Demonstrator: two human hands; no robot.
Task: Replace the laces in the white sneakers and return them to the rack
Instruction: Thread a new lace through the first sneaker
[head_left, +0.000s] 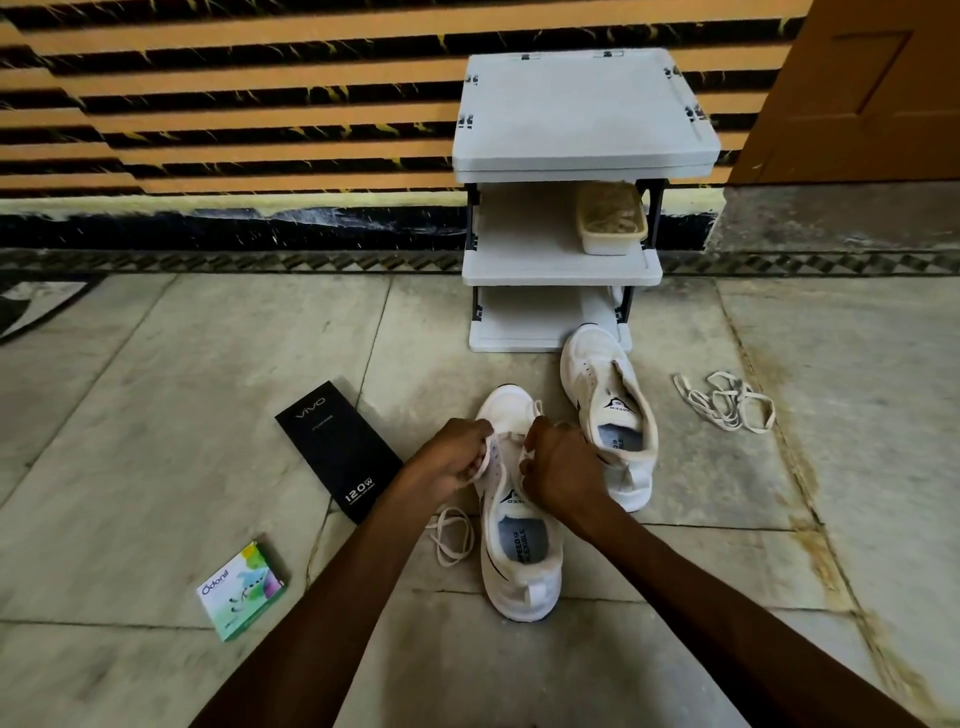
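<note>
Two hands thread a lace into a white sneaker on a stone floor.
At centre, the left hand (457, 457) and right hand (558, 467) are both curled, each pinching the lace (483, 462) over the near sneaker (519, 561). The second sneaker (613, 415) stands just beside it at one o'clock, toe by the foot of the rack (561, 270) at twelve. A loose lace (727, 400) lies at two o'clock.
</note>
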